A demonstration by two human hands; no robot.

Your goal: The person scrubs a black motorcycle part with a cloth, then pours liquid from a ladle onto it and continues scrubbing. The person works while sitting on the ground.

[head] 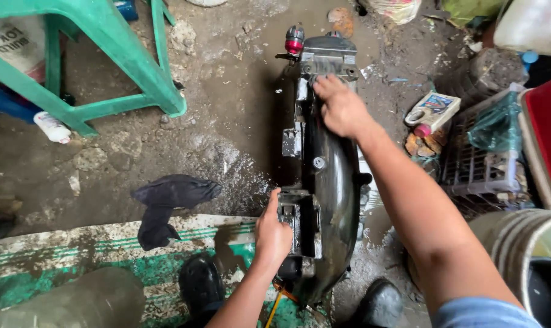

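Observation:
A long black plastic motorcycle mudguard lies on the dirty concrete floor, running away from me, with a red lamp at its far end. My left hand grips the near left edge of the mudguard beside a square bracket. My right hand presses down on the far part of the mudguard, fingers curled over its edge. Both forearms reach in from the bottom of the view.
A dark rag lies on the floor at left. A green plastic stool stands at top left. A small box, a wire crate and a bucket sit at right. My black boots are at the bottom.

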